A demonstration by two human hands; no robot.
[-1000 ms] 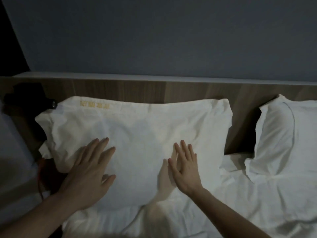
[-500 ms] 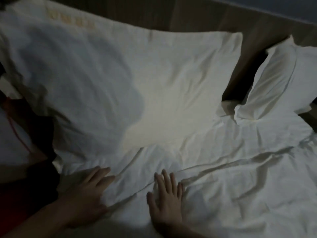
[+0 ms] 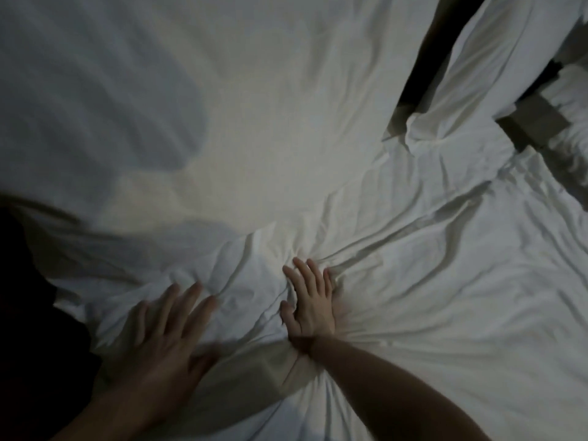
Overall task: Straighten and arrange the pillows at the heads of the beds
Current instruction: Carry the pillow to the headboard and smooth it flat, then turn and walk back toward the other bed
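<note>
Pressing hands: both lie palm down on the white bed sheet (image 3: 429,281), in front of the pillows.
Left hand (image 3: 165,338): flat on the wrinkled sheet at the lower left, fingers spread wide, holding nothing; its outline is blurred.
Right hand (image 3: 310,305): flat on the sheet near the middle, fingers stretched and close together, holding nothing; folds of cloth run out from it like rays.
Large pillow (image 3: 238,90): white, fills the upper left and centre, just beyond both hands; a dark shadow covers its left part.
Second pillow (image 3: 483,68): white, at the upper right, tilted, apart from the large pillow with a dark gap (image 3: 423,58) between them.
Right edge: more white bedding (image 3: 572,100) lies beyond a brown strip (image 3: 534,122); what the strip is, I cannot tell.
Lower left corner: a dark area (image 3: 28,313), too dim to identify.
</note>
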